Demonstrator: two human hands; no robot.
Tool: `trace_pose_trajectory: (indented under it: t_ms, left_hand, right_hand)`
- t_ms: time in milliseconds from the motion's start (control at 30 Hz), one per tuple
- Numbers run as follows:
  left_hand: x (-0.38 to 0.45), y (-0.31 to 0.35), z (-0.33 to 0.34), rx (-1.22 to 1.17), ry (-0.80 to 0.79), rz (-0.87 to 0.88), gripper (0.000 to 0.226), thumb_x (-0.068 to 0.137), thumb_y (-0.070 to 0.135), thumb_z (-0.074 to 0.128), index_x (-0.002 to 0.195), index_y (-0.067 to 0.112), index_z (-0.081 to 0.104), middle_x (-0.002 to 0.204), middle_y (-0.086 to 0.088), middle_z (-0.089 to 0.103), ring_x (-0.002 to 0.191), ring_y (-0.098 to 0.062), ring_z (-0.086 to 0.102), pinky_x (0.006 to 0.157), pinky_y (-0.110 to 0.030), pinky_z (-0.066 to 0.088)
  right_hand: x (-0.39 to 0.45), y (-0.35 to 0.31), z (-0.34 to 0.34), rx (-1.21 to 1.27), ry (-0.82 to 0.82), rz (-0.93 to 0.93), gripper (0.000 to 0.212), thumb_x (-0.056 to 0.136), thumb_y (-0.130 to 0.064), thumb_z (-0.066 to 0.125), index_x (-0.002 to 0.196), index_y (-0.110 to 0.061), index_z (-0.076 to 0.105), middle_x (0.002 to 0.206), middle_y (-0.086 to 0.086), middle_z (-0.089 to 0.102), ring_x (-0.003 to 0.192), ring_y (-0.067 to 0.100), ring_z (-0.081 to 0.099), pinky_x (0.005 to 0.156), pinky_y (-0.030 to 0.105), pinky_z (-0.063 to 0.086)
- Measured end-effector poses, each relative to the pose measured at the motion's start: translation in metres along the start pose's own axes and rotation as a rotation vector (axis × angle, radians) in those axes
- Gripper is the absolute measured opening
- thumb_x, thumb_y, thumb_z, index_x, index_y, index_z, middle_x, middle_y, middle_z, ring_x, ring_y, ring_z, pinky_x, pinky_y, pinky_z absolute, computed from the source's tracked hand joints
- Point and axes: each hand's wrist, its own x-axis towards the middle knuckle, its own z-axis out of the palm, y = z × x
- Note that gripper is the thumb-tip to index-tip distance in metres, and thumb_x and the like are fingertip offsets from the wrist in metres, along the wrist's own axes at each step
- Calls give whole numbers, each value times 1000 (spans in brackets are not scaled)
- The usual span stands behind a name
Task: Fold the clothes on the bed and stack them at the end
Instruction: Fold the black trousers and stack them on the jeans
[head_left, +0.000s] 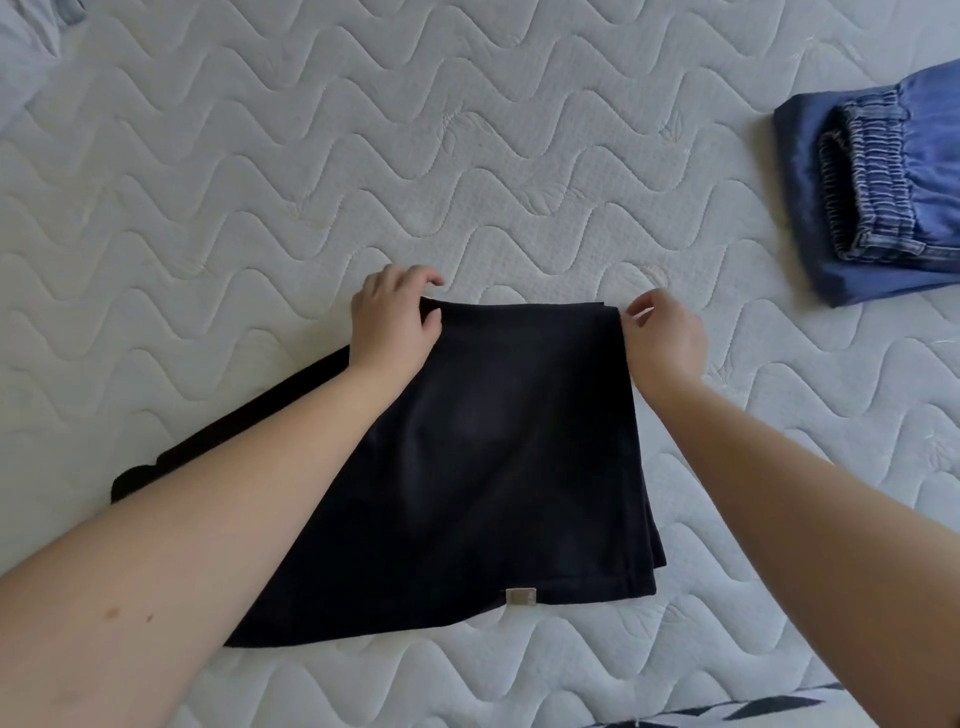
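Both hands pinch far corners of black garment (467, 457) on bed (260, 182): left hand (392, 322), right hand (667, 338), likely squaring fold; folded jeans (883, 192) far right.

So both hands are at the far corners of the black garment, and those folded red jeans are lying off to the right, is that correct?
Not quite: the folded jeans are blue denim, not red. The head view shows them off to the right on the mattress. The rest holds: the left hand and right hand are at the far corners of the black garment.
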Motion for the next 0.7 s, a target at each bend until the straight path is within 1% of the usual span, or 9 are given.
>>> trace_pose_trajectory:
  t_ms: [100, 233, 300, 333, 400, 433, 467, 600, 700]
  left_hand:
    - [-30, 22, 1, -32, -33, 183, 27, 86, 15, 63, 112, 18, 65, 112, -5, 60, 106, -28, 53, 91, -40, 40]
    - [-90, 47, 19, -32, -194, 419, 22, 89, 17, 61, 108, 21, 69, 109, 2, 64, 103, -22, 59, 89, -38, 41]
    - [-121, 54, 35, 4, -243, 503, 29, 94, 25, 55, 121, 23, 66, 122, 2, 62, 115, -21, 56, 97, -38, 40]
    - [-134, 56, 44, 57, -289, 512, 38, 97, 33, 50, 134, 24, 57, 137, -1, 54, 128, -22, 48, 105, -40, 35]
    - [-155, 54, 61, 252, -388, 505, 59, 100, 51, 33, 154, 28, 24, 162, -6, 19, 148, -25, 18, 118, -46, 18]
    - [-163, 52, 68, 330, -405, 505, 65, 100, 56, 24, 157, 28, 8, 164, -7, 3, 151, -27, 5, 120, -49, 11]
    - [-168, 50, 74, 373, -399, 503, 68, 99, 59, 18, 156, 28, -2, 164, -7, -6, 151, -28, -3, 120, -51, 7]
    - [-170, 58, 87, 416, -360, 471, 68, 96, 65, 9, 154, 36, -10, 163, -12, -15, 149, -37, -11, 116, -64, 3]
    - [-168, 75, 93, 425, -350, 422, 67, 95, 68, 9, 153, 41, -11, 161, -14, -19, 147, -42, -14, 110, -70, -4]
  right_hand:
    - [-7, 13, -11, 152, 15, 44, 19, 92, -42, 62, 95, -24, 60, 85, -8, 65, 71, 6, 58, 57, 22, 40]
    - [-47, 36, -17, 202, -68, 53, 24, 97, -47, 50, 102, -27, 61, 92, -7, 67, 78, 11, 64, 62, 25, 47]
    - [-77, 53, -17, 123, -165, 28, 24, 97, -50, 48, 102, -31, 60, 93, -10, 66, 78, 8, 63, 61, 26, 48]
    - [-91, 63, -17, 77, -213, 10, 24, 96, -51, 48, 104, -31, 59, 93, -12, 64, 79, 7, 63, 63, 28, 50]
    - [-116, 83, -18, 12, -275, -6, 25, 96, -50, 52, 109, -29, 58, 94, -12, 62, 81, 8, 62, 67, 33, 56]
    - [-127, 92, -18, -2, -290, -1, 26, 95, -48, 54, 111, -28, 57, 95, -10, 61, 81, 8, 62, 68, 35, 57]
    - [-136, 101, -19, -7, -287, 7, 27, 95, -47, 54, 112, -27, 56, 97, -9, 60, 81, 8, 62, 67, 35, 57]
    - [-170, 132, -21, 91, -142, 74, 18, 98, -43, 50, 107, -29, 57, 103, -9, 58, 78, 1, 59, 61, 24, 47]
    - [-191, 148, -17, 179, -132, 119, 11, 99, -35, 48, 99, -30, 57, 100, -6, 62, 83, 5, 60, 64, 27, 45]
